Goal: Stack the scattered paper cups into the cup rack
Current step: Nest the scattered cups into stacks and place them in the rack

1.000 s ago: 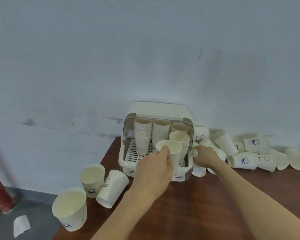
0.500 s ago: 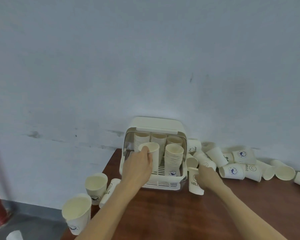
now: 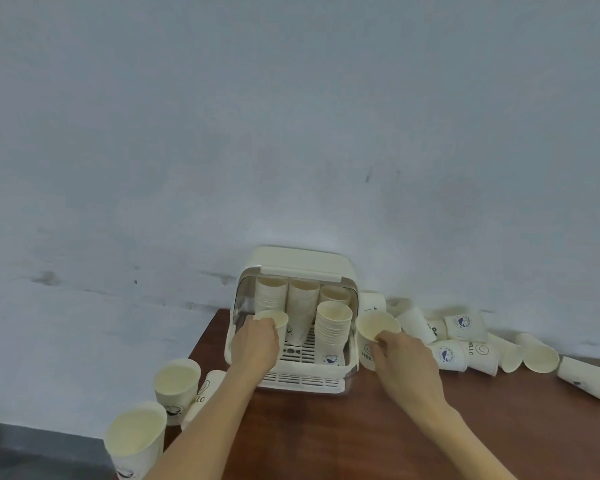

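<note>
— Paper cups (image 3: 478, 353), smooth cream cones, lie tumbled along the wall; ribbed stacks stand in the slatted plastic rack (image 3: 300, 379).
— Left hand (image 3: 255, 344) curls round a cup (image 3: 274, 323) inside the rack's front-left corner. Right hand (image 3: 404, 358) pinches another cup (image 3: 376, 329) just beside it, above the brown wooden table (image 3: 378, 438).

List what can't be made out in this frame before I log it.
- Head view: the left hand covers most of its cup; whether it touches the rack floor is hidden.
- Back stacks: cup counts too blurred.
- Nearest cup: bottom cut off by the frame edge.
- Printed logos on the scattered cups: too small to read fully.
</note>
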Demonstrator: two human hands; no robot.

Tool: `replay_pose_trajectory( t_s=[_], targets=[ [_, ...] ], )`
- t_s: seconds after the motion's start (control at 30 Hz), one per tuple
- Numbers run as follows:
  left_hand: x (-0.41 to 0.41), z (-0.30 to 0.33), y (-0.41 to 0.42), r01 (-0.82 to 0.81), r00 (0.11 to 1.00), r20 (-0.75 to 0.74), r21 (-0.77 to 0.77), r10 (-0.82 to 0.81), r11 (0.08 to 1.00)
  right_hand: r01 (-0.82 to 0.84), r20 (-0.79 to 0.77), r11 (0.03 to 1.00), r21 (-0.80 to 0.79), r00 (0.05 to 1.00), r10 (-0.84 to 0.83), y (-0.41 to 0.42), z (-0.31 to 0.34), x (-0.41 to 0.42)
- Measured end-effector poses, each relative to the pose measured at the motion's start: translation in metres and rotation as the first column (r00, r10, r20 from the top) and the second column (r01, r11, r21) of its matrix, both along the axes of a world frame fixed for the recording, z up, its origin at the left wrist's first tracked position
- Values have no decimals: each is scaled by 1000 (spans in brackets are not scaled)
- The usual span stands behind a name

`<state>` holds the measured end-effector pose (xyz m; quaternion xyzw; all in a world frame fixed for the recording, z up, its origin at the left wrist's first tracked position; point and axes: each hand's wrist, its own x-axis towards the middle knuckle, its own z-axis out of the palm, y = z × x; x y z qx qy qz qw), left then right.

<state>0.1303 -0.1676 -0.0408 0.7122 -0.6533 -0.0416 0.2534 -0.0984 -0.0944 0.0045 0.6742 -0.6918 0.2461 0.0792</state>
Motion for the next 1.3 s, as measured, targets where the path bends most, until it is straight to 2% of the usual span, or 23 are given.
replay_pose_trajectory(
  t_s=[0.23, 0.43, 0.63, 0.83, 1.03, 1.3],
  targets=[
    [7, -17, -1, -12, 996, 85, 37, 9, 999, -188, 61, 977, -98, 979, 195, -5, 1, 50],
    [9, -20, 5, 5, 971, 239, 34, -13, 999, -264, 62, 961, -83, 961, 270, -26, -11, 85],
    [7, -23, 6, 30, 934, 356, 39, -42, 999, -198, -23, 978, 70, 980, 200, -47, -39, 109],
    [8, -24, 6, 70, 923, 377, 41, -81, 997, -97, -60, 972, 216, 992, 113, -50, -56, 114],
    [6, -25, 8, 64, 919, 388, 36, -73, 997, -120, -82, 956, 269, 986, 147, -51, -55, 115],
    [2, -24, 13, 48, 913, 404, 28, -55, 998, -151, -118, 954, 258, 975, 187, -51, -59, 113]
  ],
)
